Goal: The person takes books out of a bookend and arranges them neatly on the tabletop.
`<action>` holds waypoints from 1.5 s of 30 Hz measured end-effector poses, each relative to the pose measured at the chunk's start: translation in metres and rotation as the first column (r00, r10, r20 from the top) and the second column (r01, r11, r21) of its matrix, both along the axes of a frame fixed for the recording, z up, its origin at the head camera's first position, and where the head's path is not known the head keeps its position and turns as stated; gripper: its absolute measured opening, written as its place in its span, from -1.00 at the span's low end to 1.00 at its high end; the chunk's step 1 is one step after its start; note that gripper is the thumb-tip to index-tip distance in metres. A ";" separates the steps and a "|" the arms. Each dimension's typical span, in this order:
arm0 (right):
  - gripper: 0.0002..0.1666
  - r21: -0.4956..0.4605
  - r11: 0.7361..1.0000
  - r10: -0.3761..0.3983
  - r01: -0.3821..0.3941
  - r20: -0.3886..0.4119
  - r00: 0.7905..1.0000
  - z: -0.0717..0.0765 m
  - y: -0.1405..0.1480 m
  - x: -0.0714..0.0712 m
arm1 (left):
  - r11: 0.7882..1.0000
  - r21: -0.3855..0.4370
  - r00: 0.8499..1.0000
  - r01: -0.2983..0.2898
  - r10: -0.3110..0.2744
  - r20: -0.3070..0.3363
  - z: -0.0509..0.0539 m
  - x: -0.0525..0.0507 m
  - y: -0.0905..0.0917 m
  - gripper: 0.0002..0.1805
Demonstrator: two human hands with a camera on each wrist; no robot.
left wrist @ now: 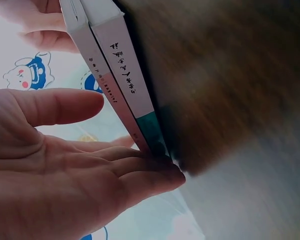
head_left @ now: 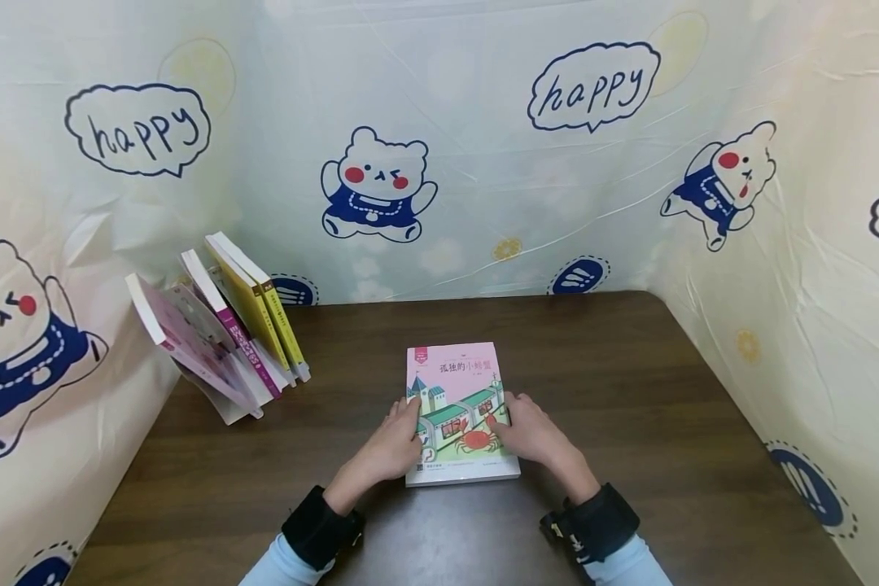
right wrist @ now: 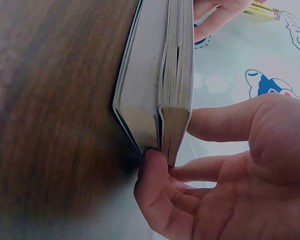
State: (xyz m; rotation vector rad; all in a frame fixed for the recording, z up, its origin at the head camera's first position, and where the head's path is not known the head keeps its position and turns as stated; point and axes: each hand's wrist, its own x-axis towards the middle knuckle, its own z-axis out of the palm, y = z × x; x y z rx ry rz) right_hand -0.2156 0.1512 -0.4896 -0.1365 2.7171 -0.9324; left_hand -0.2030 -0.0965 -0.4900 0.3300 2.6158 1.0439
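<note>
Stacked books, flat, between left grip and right grip

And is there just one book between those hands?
No, the left wrist view shows two: a pink book lying on a thicker book.

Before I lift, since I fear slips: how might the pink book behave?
The pink book may slide off the separate book beneath if tilted. Its flat, boxy shape makes rolling unlikely. Its pages might fan, since gaps show along their edges.
</note>
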 end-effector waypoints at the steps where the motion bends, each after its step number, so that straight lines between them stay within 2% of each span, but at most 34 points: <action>1: -0.24 0.001 1.000 0.001 -0.001 0.000 1.000 0.000 0.000 0.000 | 1.000 0.003 1.000 0.003 -0.003 0.000 0.000 0.000 0.000 -0.30; 12: -0.18 -0.008 1.000 0.010 -0.010 0.012 1.000 0.000 0.001 0.002 | 1.000 0.016 1.000 0.018 -0.018 0.001 0.002 0.000 -0.002 -0.28; 19: -0.10 -0.034 0.999 0.024 -0.022 0.037 0.999 0.001 0.002 0.003 | 1.000 0.006 1.000 -0.003 0.003 0.009 0.002 0.001 -0.004 -0.28; 34: -0.11 -0.025 0.999 0.041 -0.039 0.060 0.997 0.002 0.002 0.003 | 1.000 0.020 1.000 -0.002 0.001 0.018 0.003 0.000 -0.012 -0.32; 45: -0.13 -0.013 1.000 0.026 -0.025 0.063 0.998 0.002 0.003 0.002 | 0.999 0.042 1.000 0.013 -0.013 0.012 0.007 0.006 -0.016 -0.39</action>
